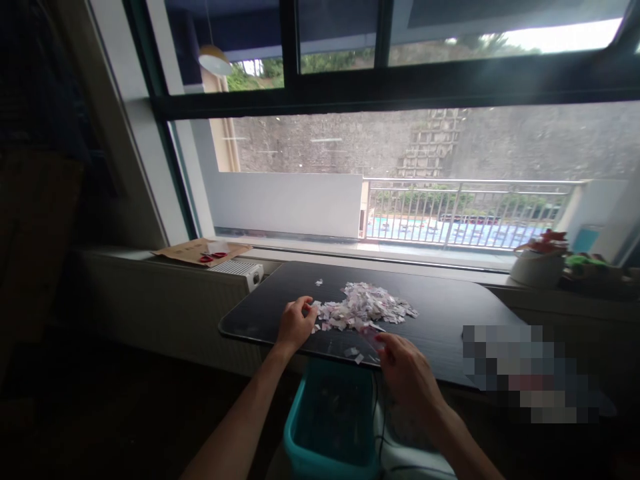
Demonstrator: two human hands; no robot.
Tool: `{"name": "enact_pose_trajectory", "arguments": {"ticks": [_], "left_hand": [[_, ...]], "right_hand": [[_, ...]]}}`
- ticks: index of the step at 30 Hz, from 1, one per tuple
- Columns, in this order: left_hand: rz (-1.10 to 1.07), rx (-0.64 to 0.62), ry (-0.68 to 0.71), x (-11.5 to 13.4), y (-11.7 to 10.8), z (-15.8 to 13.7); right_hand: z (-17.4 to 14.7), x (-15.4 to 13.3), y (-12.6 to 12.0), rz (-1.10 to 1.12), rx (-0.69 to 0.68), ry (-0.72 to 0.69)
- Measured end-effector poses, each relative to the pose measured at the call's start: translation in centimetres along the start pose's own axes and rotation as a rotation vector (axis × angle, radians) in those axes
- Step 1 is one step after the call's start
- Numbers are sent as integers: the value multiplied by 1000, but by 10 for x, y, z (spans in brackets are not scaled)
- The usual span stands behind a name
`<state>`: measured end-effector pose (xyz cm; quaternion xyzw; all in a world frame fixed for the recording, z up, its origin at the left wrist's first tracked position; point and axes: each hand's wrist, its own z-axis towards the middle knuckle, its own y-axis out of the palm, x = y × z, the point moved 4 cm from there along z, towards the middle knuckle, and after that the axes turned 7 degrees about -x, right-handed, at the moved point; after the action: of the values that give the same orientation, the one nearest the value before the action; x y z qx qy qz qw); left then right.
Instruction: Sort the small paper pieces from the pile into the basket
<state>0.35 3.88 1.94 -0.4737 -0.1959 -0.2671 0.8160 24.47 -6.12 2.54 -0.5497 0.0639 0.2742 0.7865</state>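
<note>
A heap of small, pale paper scraps (370, 303) lies on the dark table (440, 300). At the heap's left edge is my left hand (296, 325), its fingers curved and slightly apart, close to the nearest scraps. My right hand (407, 365) is over the table's front edge, closed on a thin, see-through pinkish piece (370, 337) that looks like a small plastic bag. The far end of this piece reaches the front of the heap. Some loose scraps (354, 353) lie by the front edge, between my hands.
Below the table's front edge stands a teal bin (295, 433), with dark cables beside it. Red-handled scissors (214, 256) rest on brown paper (175, 252) at the back left. A pot (537, 267) stands on the right sill. A blurred patch covers the table's right corner.
</note>
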Motion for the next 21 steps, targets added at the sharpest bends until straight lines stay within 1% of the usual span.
{"name": "enact_pose_trajectory", "arguments": {"ticks": [3,5,7,10,14,16,21], "left_hand": [[-2,4,1,1,0,0],[-5,4,0,2,0,-1],[-7,-2,-2,2,-1,-1],[-13,-11,-9,3,-2,-2],[-27,-26,-19,3,-2,-3],[-34,-37,-21,4,-2,-3],[-37,-28,-22,4,-2,-3]], "right_hand": [[-11,28,-13,-71,28,110],[-20,37,-17,-96,17,100],[-26,34,-16,-94,5,51],[-27,15,-7,-65,-17,-22],[-19,-10,7,6,-50,-72],[-14,-12,11,41,-59,-78],[0,1,10,75,-68,-39]]}}
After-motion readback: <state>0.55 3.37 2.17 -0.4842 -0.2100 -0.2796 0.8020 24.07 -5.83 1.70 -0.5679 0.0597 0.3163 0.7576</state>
